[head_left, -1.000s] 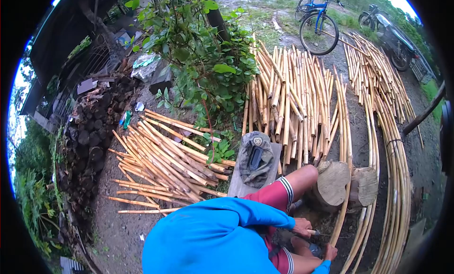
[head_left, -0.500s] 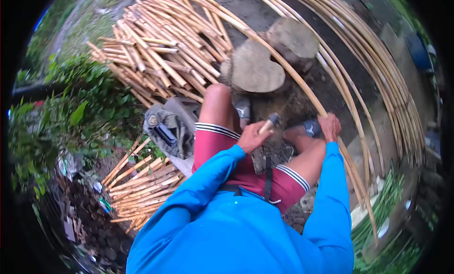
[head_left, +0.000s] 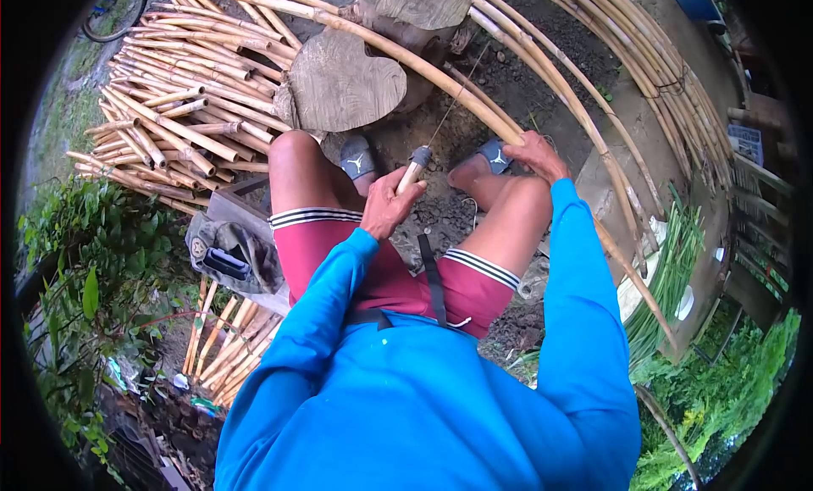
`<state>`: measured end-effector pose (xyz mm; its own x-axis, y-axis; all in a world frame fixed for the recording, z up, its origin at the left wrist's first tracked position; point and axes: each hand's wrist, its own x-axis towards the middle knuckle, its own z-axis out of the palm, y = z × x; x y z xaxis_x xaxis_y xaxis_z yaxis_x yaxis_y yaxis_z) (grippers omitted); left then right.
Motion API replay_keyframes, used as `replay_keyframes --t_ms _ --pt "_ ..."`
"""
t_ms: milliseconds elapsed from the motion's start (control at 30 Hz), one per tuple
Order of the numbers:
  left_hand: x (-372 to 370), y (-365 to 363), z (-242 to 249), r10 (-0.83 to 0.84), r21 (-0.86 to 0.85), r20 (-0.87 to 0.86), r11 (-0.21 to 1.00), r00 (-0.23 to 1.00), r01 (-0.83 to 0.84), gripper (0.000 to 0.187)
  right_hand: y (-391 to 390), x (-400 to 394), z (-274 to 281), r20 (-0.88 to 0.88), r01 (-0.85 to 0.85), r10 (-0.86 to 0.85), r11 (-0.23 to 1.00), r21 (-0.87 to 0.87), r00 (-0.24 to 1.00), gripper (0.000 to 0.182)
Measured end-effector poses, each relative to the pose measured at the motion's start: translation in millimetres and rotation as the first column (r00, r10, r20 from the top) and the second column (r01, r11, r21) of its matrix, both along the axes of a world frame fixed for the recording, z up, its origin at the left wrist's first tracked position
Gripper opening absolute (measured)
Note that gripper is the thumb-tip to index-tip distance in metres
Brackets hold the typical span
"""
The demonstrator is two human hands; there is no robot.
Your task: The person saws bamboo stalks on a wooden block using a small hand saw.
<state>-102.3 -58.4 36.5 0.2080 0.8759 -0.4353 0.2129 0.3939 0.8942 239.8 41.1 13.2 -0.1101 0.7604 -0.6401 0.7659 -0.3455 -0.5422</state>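
My left hand (head_left: 388,205) is closed around the wooden handle of a long, thin blade (head_left: 453,101), which points up and away above the ground between my feet. The blade looks edge-on and lies close to a long bamboo pole (head_left: 423,67). My right hand (head_left: 539,156) is wrapped around this pole above my right knee. The pole runs from the upper left, past two cut wood stumps (head_left: 347,80), down to the lower right beside my right arm.
A large pile of cut bamboo pieces (head_left: 195,93) lies at the upper left, with more pieces (head_left: 246,347) below a bag (head_left: 233,254). Long poles (head_left: 660,76) curve along the right. Green stalks (head_left: 669,279) lie at the right, and leafy plants (head_left: 93,271) stand at the left.
The view has turned, so the stumps, bamboo and both hands appear further left. The thin blade now shows clearly. Both hands keep their grips.
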Motion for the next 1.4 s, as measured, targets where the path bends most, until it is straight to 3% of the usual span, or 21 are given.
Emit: replay_keyframes --t_ms 33,67,133,233,267,333,367,433,467,500,567,667,733,833,900,1100,1233,1400 --pt "3.6 1.2 1.1 -0.005 -0.055 0.024 0.998 1.0 0.006 0.035 0.2 6.0 -4.7 -0.173 0.025 -0.042 0.995 -0.097 0.984 0.036" --pt "7.6 1.7 2.6 -0.006 -0.059 0.027 0.998 1.0 0.008 0.035 -5.9 10.9 -9.8 -0.169 0.027 -0.044 0.995 -0.1 0.985 0.036" --pt "13.0 5.6 3.7 -0.046 -0.092 0.004 0.995 0.999 0.046 0.035 -16.8 5.8 -6.3 -0.329 0.338 -0.398 0.913 -0.227 0.856 0.03" --pt "18.5 8.7 -4.7 -0.09 -0.042 0.021 0.995 0.996 0.091 0.028 -12.5 -1.3 -3.9 -0.312 0.381 -0.495 0.852 -0.359 0.811 0.027" --pt "19.6 10.1 -6.6 -0.11 -0.033 0.007 0.993 0.994 0.11 0.029 -10.2 -2.7 -2.8 -0.313 0.379 -0.494 0.851 -0.363 0.811 0.027" --pt "21.1 11.0 -4.2 -0.12 -0.018 -0.022 0.993 0.993 0.12 0.029 -8.4 -5.8 1.5 -0.483 0.13 -0.261 0.949 -0.287 0.836 0.033" --pt "21.5 12.7 -2.5 -0.121 -0.041 -0.051 0.992 0.991 0.119 0.034 -5.7 -6.4 -7.7 -0.486 0.134 -0.265 0.948 -0.287 0.833 0.033" --pt "21.4 13.9 -1.0 -0.141 -0.062 -0.084 0.989 0.986 0.136 0.04 -0.8 -5.2 -32.6 -0.106 0.154 -0.173 0.974 -0.169 0.979 0.043" --pt "22.1 12.7 -1.4 -0.106 -0.034 -0.072 0.994 0.992 0.104 0.039 -2.9 -2.3 -34.5 -0.109 0.169 -0.188 0.972 -0.162 0.976 0.043" --pt "22.8 12.0 -2.4 -0.072 -0.004 -0.059 0.997 0.996 0.072 0.038 -5.5 -7.5 -26.4 0.015 0.13 -0.13 0.992 -0.006 0.991 0.047" --pt "25.2 9.9 -9.2 -0.041 0.043 -0.029 0.998 0.999 0.042 0.037 -7.3 -27.1 -0.6 0.298 0.031 -0.09 0.98 0.197 0.95 0.052" --pt "30.6 14.9 -17.8 -0.016 0.057 0.028 0.998 0.999 0.014 0.036 -7.1 -43.8 5.6 0.448 0.022 -0.131 0.971 0.239 0.885 0.049" --pt "32.4 20.4 -31.6 -0.143 -0.091 -0.073 0.987 0.987 0.136 0.035 -6.7 -47.5 5.3 0.458 0.051 -0.158 0.97 0.238 0.875 0.046" --pt "40.2 25.1 -34.1 -0.161 -0.065 -0.068 0.986 0.985 0.156 0.035 -8.1 -50.4 0.9 0.453 0.069 -0.189 0.961 0.267 0.871 0.045" --pt "43.9 30.8 -31.5 -0.185 -0.057 -0.096 0.982 0.978 0.18 0.035 -7.3 -50.0 -4.8 0.474 0.081 -0.146 0.985 0.155 0.869 0.047" --pt "50.4 40.8 -32.1 -0.178 -0.093 -0.137 0.982 0.974 0.167 0.037 -7.1 -47.9 -16.5 0.467 0.117 -0.173 0.982 0.146 0.867 0.045" --pt "50.2 41.8 -38.5 -0.199 -0.026 -0.213 0.98 0.957 0.198 0.038 -7.4 -46.4 -13.6 0.451 0.114 -0.171 0.982 0.15 0.876 0.046" --pt "53.0 43.4 -49.7 -0.165 -0.111 -0.146 0.983 0.975 0.15 0.039 -8.7 -42.4 -13.9 0.429 0.1 -0.151 0.985 0.14 0.891 0.046"
